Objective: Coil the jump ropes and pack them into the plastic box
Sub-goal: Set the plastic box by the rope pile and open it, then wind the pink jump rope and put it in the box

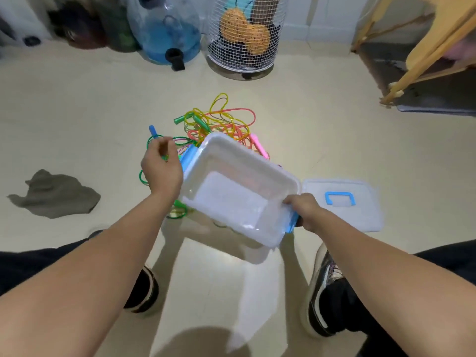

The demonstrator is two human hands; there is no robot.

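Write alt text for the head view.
A person's right hand holds an empty plastic box above the floor while the left hand pinches a green jump rope. More tangled ropes and the box lid lie on the floor.

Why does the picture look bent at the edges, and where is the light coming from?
Head view: a wide-angle lens bows the edges; the left hand and the box look motion-blurred; the box's shadow falls on the floor toward the viewer, so light likely comes from above and ahead.
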